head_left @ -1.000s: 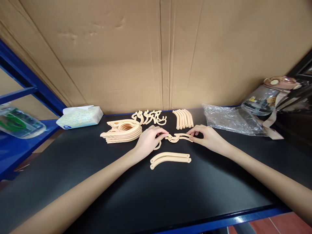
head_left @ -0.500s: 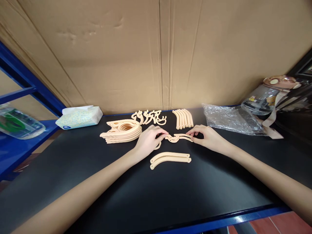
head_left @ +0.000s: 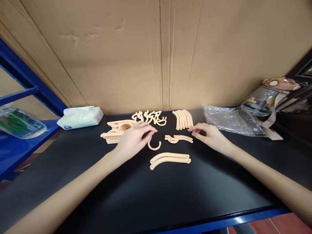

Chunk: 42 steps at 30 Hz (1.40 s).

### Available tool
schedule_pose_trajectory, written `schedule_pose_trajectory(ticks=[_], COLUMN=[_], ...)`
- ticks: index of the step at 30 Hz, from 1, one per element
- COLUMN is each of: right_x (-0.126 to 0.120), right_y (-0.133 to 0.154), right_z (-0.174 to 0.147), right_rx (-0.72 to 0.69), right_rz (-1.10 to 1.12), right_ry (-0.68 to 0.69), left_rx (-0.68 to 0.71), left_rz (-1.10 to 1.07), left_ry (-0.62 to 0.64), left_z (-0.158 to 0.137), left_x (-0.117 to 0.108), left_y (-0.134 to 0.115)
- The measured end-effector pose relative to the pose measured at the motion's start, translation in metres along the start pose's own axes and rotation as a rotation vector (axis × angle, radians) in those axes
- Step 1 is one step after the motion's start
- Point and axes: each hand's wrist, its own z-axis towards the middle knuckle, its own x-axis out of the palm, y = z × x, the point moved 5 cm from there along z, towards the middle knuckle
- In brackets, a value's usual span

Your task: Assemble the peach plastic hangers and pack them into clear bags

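Observation:
My left hand (head_left: 136,138) hovers by a cream hook (head_left: 156,148), its thumb and index finger curved with a small gap and nothing visible between them. The hook lies on the black table, its upper end partly hidden by this hand. My right hand (head_left: 207,135) is open at the right end of a small cream curved piece with slim arms (head_left: 173,140), not holding it. Nearer to me lie two long curved cream arms with holed ends (head_left: 170,158), side by side. Partly behind my left hand is a stack of cream plastic hanger-like frames (head_left: 113,134).
Several small cream hooks (head_left: 153,117) and a row of curved arms (head_left: 182,119) lie at the back. A tissue pack (head_left: 80,117) sits left. Right are a clear plastic bag (head_left: 234,120) and a strapped drinking bottle (head_left: 262,97). Cardboard (head_left: 122,65) stands behind.
Both hands have let go of the small curved piece, which stays on the table. My left hand moved left, uncovering more of the hook; my right hand shifted slightly right.

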Motion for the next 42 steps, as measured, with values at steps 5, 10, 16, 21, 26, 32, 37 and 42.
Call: schedule_pose_trajectory(ticks=[5,10,16,21,26,32,37,42], right_x=[-0.004,-0.003,0.004,0.003,0.002,0.004,0.002,0.006], right_y=[0.009,0.016,0.019,0.019,0.019,0.019,0.022,0.03], right_z=[0.0,-0.002,-0.003,-0.003,-0.004,-0.003,-0.004,-0.007], right_rx=[-0.094,-0.199,-0.28,-0.294,-0.299,-0.296,-0.276,-0.161], right_rz=[-0.036,-0.091,-0.109,-0.111,-0.115,-0.111,-0.059,0.15], right_ry=[-0.037,-0.015,0.022,0.007,0.003,0.019,0.025,0.028], left_rx=[0.165,0.321,0.418,0.449,0.492,0.409,0.362,0.424], left_rz=[0.123,0.326,0.381,0.402,0.449,0.445,0.321,0.305], left_ry=[0.138,0.135,0.137,0.147,0.159,0.181,0.128,0.102], left_z=[-0.018,-0.02,-0.023,-0.027,-0.032,-0.031,-0.029,-0.03], left_x=[0.0,-0.001,0.002,0.01,0.019,0.02,0.013,0.009], left_y=[0.005,0.007,-0.008,-0.021,-0.017,-0.014,-0.017,-0.02])
